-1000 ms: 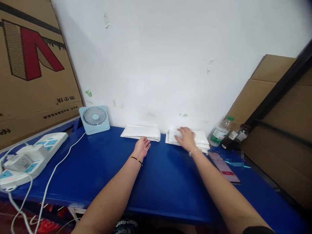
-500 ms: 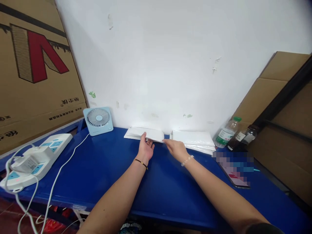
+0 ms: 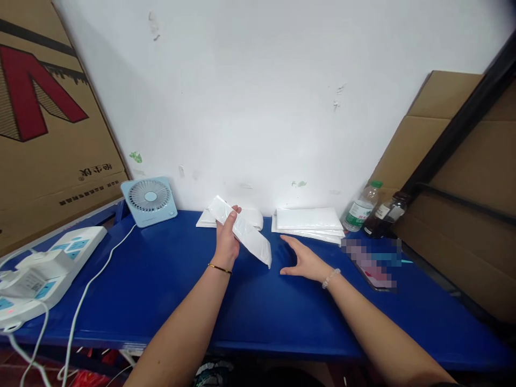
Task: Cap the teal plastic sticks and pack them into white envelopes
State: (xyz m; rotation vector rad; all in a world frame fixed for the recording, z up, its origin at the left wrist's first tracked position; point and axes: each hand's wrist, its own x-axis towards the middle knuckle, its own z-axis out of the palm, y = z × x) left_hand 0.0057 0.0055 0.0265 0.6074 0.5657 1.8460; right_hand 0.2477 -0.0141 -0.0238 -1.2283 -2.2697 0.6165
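Note:
My left hand (image 3: 228, 235) grips a long, narrow white plastic packet (image 3: 250, 236) across its middle, holding it tilted above the table with the lower end toward the right. Behind it, against the wall, lie more flat white packets (image 3: 205, 219), partly hidden by the hand. My right hand (image 3: 304, 259) is empty, thumb and fingers apart, a short way right of the held packet's lower end. Just beyond the right hand a stack of white packets (image 3: 309, 219) rests by the wall, slightly fanned at its lower edge.
On the blue table (image 3: 161, 290) a light blue fan (image 3: 150, 201) stands at left, near a white power strip (image 3: 56, 274) with plugs and cables. At right are a green-capped bottle (image 3: 362, 209), a dark bottle (image 3: 385, 217) and a phone (image 3: 374, 271). Cardboard boxes (image 3: 88, 140) flank both sides.
My left hand has lifted one white packet off the left pile and turned it aslant. My right hand has let go of the packet's edge, moved right and spread. The view has shifted right.

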